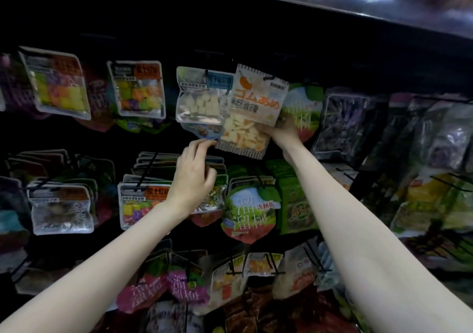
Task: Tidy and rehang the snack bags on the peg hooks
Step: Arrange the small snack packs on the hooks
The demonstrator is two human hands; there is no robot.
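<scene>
1. Orange-and-white snack bag sits tilted in the top row, its top edge leaning right and its long axis running from upper right to lower left; its hang hole looks to be near the peg hook at its upper right corner, though whether it is threaded on I cannot tell.
2. Right hand is the nearer one: its grip pinches the bag's lower right side, so the hole lies up and slightly right of the grip.
3. Left hand is below and left, fingers loosely curled and holding nothing, one fingertip just touching the bag's lower left corner.
4. Edges: the bag's left side overlaps the clear bag of white pieces; its right side lies against the green-and-red bag.
5. Open room is scarce sideways; the free way is outward toward the person and up into the dark gap under the shelf above.
6. Judgement: straightening likely calls for swinging the bottom rightward.
</scene>
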